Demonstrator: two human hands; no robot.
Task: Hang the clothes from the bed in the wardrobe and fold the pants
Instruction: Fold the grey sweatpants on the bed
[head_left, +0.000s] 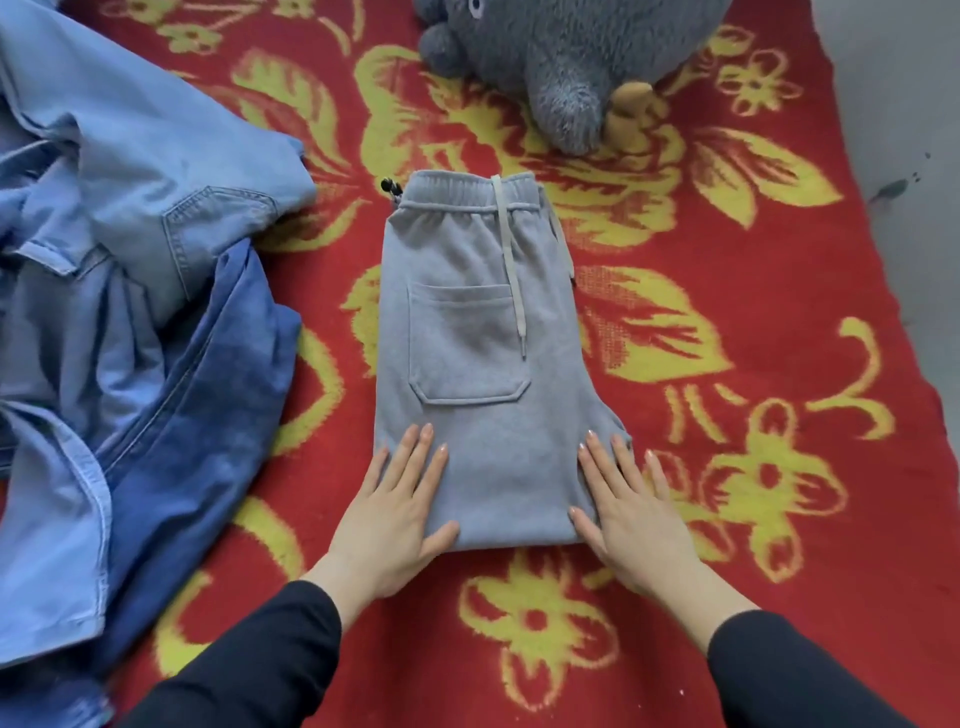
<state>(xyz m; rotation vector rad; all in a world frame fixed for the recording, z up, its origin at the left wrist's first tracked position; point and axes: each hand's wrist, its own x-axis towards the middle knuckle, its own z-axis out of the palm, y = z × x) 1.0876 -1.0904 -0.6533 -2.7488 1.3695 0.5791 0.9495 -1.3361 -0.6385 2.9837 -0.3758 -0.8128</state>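
Grey sweatpants (483, 332) lie folded into a narrow stack in the middle of the bed, waistband at the far end, back pocket and a pale drawstring facing up. My left hand (395, 509) rests flat on the near left corner of the pants, fingers straight. On the near right corner lies my right hand (628, 514), also flat with fingers spread, partly on the blanket. Neither hand grips the fabric. A heap of blue denim clothes (119, 291) lies crumpled on the left side of the bed.
A red blanket with yellow flowers (727, 364) covers the bed. A grey plush toy (566, 67) sits at the far end, just beyond the waistband. The bed's right edge meets a grey floor (914, 130).
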